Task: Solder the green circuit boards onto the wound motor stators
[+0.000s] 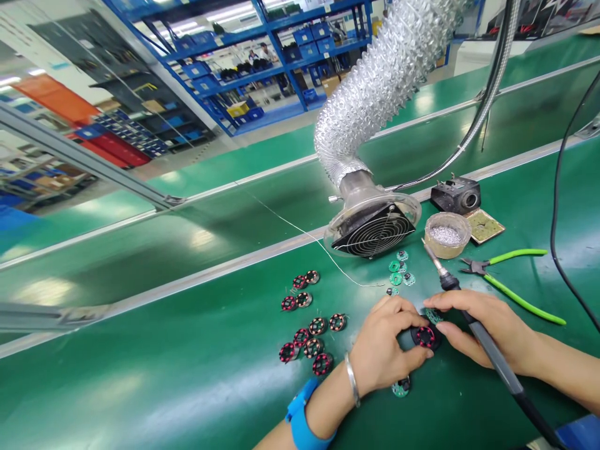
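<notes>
My left hand has thumb and fingers closed round a black base that carries a motor stator with red windings. At its far right edge, my right hand pinches a small round green circuit board between thumb and forefinger. A soldering iron also rests in the right hand, its tip pointing up and away toward the tub. Whether the board touches the stator I cannot tell. Another round circuit board lies just below the left hand, partly hidden by it.
Several copper-wound stators lie to the left, several green boards ahead. A fume extractor overhangs them. Solder wire curves across the bench. Right stand a tub, sponge, iron holder and green-handled cutters.
</notes>
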{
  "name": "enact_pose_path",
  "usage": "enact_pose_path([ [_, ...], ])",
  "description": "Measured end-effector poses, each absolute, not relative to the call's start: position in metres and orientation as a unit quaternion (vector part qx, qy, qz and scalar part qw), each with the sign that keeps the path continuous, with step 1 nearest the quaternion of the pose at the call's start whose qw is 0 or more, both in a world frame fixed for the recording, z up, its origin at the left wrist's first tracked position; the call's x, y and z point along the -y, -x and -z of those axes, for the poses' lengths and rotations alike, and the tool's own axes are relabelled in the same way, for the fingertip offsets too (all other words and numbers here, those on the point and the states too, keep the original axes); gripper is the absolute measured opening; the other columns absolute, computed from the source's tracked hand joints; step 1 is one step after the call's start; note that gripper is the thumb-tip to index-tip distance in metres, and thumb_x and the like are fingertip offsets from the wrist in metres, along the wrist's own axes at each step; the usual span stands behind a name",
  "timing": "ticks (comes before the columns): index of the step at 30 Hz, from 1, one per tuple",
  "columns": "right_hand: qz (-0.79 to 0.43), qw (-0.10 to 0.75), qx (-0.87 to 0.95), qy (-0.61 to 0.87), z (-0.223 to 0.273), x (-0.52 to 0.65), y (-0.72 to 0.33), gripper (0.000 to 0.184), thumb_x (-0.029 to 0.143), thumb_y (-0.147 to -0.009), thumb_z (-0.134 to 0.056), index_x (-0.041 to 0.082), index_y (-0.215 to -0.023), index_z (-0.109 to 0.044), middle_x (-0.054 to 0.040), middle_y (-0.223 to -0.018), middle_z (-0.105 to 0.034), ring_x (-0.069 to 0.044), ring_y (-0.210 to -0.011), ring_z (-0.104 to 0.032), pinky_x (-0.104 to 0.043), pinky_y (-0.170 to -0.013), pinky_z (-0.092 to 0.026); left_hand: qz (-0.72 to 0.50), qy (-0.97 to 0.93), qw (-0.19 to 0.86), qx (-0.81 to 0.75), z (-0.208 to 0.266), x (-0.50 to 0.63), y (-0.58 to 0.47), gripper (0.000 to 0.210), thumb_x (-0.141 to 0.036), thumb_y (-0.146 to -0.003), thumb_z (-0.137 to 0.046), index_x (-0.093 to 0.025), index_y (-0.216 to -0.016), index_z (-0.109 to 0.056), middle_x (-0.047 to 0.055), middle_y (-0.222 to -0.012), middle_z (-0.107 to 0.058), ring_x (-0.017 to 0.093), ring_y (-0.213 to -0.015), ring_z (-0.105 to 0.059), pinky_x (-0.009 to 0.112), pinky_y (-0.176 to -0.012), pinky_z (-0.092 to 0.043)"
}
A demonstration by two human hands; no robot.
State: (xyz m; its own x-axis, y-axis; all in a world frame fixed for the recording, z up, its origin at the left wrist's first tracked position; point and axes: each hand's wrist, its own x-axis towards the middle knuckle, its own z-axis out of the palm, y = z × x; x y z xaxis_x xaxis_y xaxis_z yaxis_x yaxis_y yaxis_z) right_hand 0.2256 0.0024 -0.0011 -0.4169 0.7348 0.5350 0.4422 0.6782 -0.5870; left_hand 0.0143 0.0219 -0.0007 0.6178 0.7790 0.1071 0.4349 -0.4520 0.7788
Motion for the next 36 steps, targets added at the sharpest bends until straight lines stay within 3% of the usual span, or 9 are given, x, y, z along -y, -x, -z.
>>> enact_pose_path([
  [5, -0.195, 0.387, 0.846, 0.312, 0.003, -0.002, -0.220, 0.029, 0.012, -0.091, -0.050, 0.019, -0.120, -0.049, -0.0080, -0.104, -0.069, -0.020, -0.091, -0.067, -0.035, -0.080, -0.054, -0.261, -0.782, 0.344, -0.448, 0.002, -0.009, -0.023, 0.027, -0.017, -0.060, -0.085, -0.016, -0.075, -0.062, 0.005, -0.086, -0.064, 0.022, -0.082, -0.058, 0.035, -0.074, -0.047],
  [12, -0.205, 0.351, 0.872, 0.274, 0.001, -0.003, -0.219, 0.029, 0.014, -0.094, -0.049, 0.018, -0.122, -0.048, -0.0080, -0.101, -0.067, -0.016, -0.080, -0.058, -0.030, -0.070, -0.046, -0.267, -0.785, 0.356, -0.431, 0.003, -0.006, -0.013, 0.033, -0.021, -0.064, -0.087, -0.017, -0.083, -0.061, 0.005, -0.090, -0.066, 0.021, -0.086, -0.059, 0.034, -0.078, -0.048],
  [16, -0.198, 0.309, 0.892, 0.263, -0.003, -0.004, -0.221, 0.030, 0.011, -0.093, -0.046, 0.019, -0.122, -0.049, -0.0074, -0.099, -0.065, -0.016, -0.075, -0.050, -0.029, -0.068, -0.040, -0.278, -0.782, 0.368, -0.419, -0.001, -0.006, -0.005, 0.020, -0.019, -0.073, -0.079, -0.019, -0.075, -0.059, 0.002, -0.083, -0.066, 0.019, -0.080, -0.060, 0.031, -0.074, -0.048],
  [19, -0.200, 0.285, 0.900, 0.262, -0.005, -0.004, -0.223, 0.029, 0.011, -0.094, -0.044, 0.018, -0.122, -0.049, -0.0070, -0.094, -0.063, -0.017, -0.077, -0.049, -0.030, -0.069, -0.039, -0.306, -0.785, 0.389, -0.373, -0.002, -0.005, -0.004, 0.006, -0.016, -0.081, -0.069, -0.020, -0.080, -0.064, 0.003, -0.083, -0.068, 0.018, -0.079, -0.062, 0.028, -0.073, -0.049],
  [23, -0.202, 0.261, 0.909, 0.255, -0.006, -0.003, -0.225, 0.033, 0.014, -0.095, -0.042, 0.017, -0.128, -0.046, -0.0071, -0.090, -0.062, -0.018, -0.078, -0.050, -0.031, -0.070, -0.040, -0.321, -0.793, 0.398, -0.333, -0.002, -0.004, -0.004, 0.012, -0.014, -0.086, -0.059, -0.019, -0.091, -0.069, 0.006, -0.082, -0.068, 0.017, -0.077, -0.063, 0.027, -0.071, -0.051],
  [29, -0.201, 0.260, 0.910, 0.254, -0.008, -0.003, -0.225, 0.044, 0.006, -0.090, -0.043, 0.017, -0.132, -0.044, -0.0067, -0.089, -0.062, -0.019, -0.078, -0.048, -0.030, -0.068, -0.040, -0.286, -0.767, 0.431, -0.379, -0.005, -0.004, -0.006, 0.006, -0.013, -0.081, -0.060, -0.016, -0.080, -0.066, 0.003, -0.074, -0.062, 0.013, -0.065, -0.057, 0.023, -0.061, -0.048],
  [36, -0.226, 0.305, 0.886, 0.265, -0.008, -0.005, -0.224, 0.038, 0.008, -0.090, -0.047, 0.018, -0.126, -0.046, -0.0082, -0.106, -0.064, -0.017, -0.076, -0.051, -0.029, -0.067, -0.042, -0.273, -0.721, 0.464, -0.436, -0.010, 0.000, -0.012, 0.007, -0.013, -0.077, -0.061, -0.017, -0.073, -0.064, 0.000, -0.070, -0.059, 0.011, -0.059, -0.055, 0.020, -0.057, -0.047],
])
